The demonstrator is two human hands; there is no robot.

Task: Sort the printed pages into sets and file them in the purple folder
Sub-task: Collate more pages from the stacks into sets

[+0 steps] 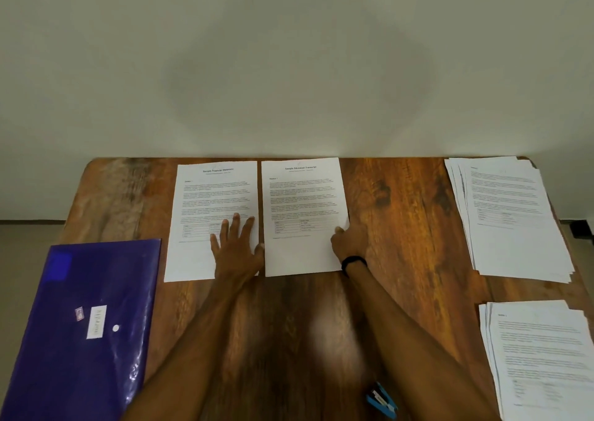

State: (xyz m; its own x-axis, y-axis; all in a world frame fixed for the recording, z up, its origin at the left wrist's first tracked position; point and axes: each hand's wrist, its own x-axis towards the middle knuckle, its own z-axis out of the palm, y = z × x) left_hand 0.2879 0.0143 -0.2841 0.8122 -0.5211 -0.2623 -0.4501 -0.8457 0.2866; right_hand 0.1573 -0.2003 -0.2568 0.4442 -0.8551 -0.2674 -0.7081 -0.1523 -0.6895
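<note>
**A:** Fingers?
**B:** Left hand (236, 247) spread flat on the Financial Statement page (205, 202). Right hand (347, 243) curled at the Education Transcript page (302, 195), at its 3 o'clock edge; grip unclear.
**A:** Folder?
**B:** The purple folder (96, 292) lies at 8 o'clock on the table (401, 227).

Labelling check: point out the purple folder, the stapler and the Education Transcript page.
purple folder (58, 340), head view, bare front cover left of its label.
stapler (381, 399), head view, its blue body.
Education Transcript page (303, 208), head view, printed text mid-sheet.
</note>
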